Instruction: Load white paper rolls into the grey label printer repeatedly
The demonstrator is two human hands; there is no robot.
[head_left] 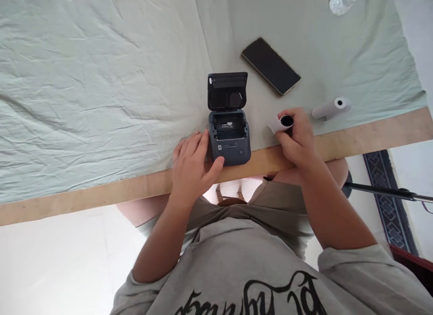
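A small dark portable label printer sits near the table's front edge with its lid flipped up, so its paper bay shows. Against its left side lies my left hand, fingers stretched out and the thumb touching the front corner. To the right of the printer, my right hand is closed around a white paper roll with a dark hollow core. A loose end of its paper sticks out to the left. Another white paper roll lies to the right of that hand, on the cloth.
A black smartphone lies behind the printer to the right. Clear crumpled plastic is at the far right. A pale green cloth covers the table, with a bare wooden strip along the front. A dark pole stands below right.
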